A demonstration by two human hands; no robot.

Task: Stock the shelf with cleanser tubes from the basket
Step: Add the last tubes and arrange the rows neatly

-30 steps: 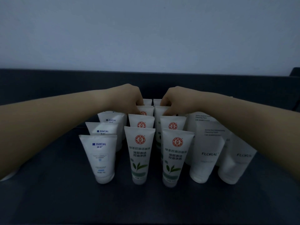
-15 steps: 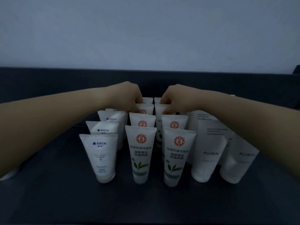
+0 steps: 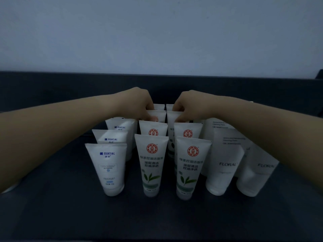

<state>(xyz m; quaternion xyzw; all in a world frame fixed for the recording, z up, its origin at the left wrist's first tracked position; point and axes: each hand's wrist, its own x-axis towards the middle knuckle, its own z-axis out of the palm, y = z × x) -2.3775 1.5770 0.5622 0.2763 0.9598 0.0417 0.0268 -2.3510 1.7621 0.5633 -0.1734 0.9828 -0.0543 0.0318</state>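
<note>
White cleanser tubes stand cap-down in rows on the dark shelf [image 3: 70, 215]. Blue-labelled Manting tubes [image 3: 108, 168] form the left row. Two middle rows hold green-tea tubes with a red seal, fronted by one tube on the left [image 3: 151, 163] and one on the right [image 3: 190, 166]. Floral tubes [image 3: 225, 163] stand on the right. My left hand [image 3: 138, 103] pinches the top of a tube far back in the left middle row [image 3: 158, 116]. My right hand [image 3: 188, 105] pinches the matching tube in the right middle row [image 3: 172, 117]. The basket is out of view.
A low dark back panel [image 3: 70, 88] closes the shelf behind the tubes, with a pale wall above it. Another Floral tube [image 3: 258, 170] stands under my right forearm. A white object [image 3: 10, 188] peeks out under my left forearm at the left edge.
Both hands stay at the back tubes of the middle rows; their fingers have shifted only slightly. The tubes in front have not moved.
</note>
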